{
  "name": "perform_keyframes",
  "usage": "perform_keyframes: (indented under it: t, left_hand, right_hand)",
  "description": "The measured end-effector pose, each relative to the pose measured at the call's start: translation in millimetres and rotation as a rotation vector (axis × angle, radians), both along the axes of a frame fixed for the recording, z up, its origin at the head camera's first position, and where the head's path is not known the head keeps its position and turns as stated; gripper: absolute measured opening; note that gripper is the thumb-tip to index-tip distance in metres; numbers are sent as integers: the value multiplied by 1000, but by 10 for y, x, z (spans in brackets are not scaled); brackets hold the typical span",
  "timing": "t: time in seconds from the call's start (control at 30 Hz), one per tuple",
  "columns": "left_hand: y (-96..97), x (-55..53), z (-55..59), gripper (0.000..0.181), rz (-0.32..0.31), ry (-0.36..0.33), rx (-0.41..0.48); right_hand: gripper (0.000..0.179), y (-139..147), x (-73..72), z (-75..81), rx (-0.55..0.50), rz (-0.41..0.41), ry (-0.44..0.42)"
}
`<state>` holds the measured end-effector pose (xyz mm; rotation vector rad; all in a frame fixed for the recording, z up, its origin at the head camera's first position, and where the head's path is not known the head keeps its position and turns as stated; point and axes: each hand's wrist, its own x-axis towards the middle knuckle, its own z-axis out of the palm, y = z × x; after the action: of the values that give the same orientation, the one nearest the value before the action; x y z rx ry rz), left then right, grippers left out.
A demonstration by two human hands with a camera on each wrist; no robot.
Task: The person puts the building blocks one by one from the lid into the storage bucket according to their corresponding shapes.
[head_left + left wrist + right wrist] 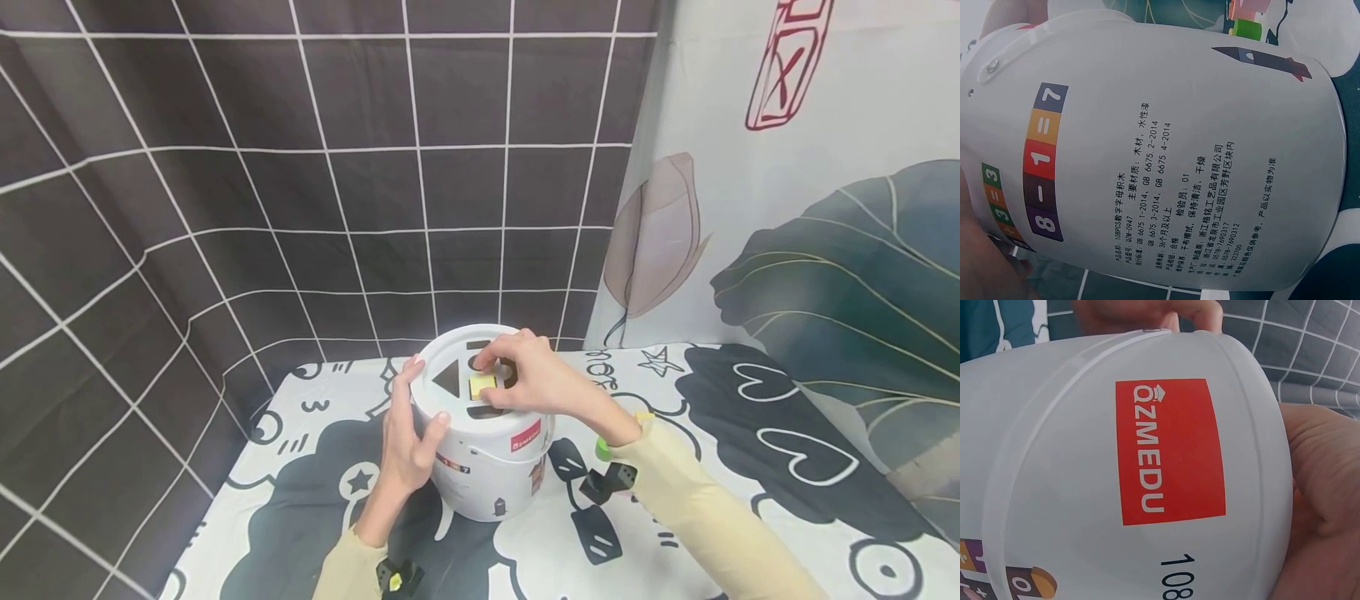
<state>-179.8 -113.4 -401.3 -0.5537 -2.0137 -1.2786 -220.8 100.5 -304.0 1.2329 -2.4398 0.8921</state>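
A white bucket [487, 475] stands upright on the patterned cloth, its white lid [442, 337] pierced by dark cutouts, one of them a triangle. My right hand [543, 375] reaches over the lid and pinches a yellow square block [482, 386] between thumb and fingers, at the lid's middle. How deep the block sits in the lid I cannot tell. On the bucket's left side, my left hand [408, 442] holds the rim, thumb at the near edge and fingers farther round. The right wrist view shows the bucket's red label [1169, 450]; printed sums [1044, 162] show in the left wrist view.
A green block [603, 450] lies on the cloth [330, 467] right of the bucket, partly behind my right forearm. A yellow piece [643, 416] shows near that wrist. Behind the cloth hang a dark gridded curtain [360, 192] and a pale one with leaves [720, 100].
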Motion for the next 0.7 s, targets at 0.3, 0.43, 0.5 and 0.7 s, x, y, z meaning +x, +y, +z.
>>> perform_keyframes:
  t: [0.3,0.43,0.5,0.7]
  left_hand:
    - [1,-23,-21,71,6,31,3]
    - [2,-18,-21,71,13,27,2]
    - [4,-13,-18,70,13,21,1]
    - [12,-6,-13,71,11,7,6]
  right_hand:
    - [25,224,-5,73,-149,-86,-44]
    - [24,412,-26,64,-190,-108,-66]
    - [24,514,-30,46,-201,-119,-72]
    - [26,831,-21,-30,-192,-198,-115]
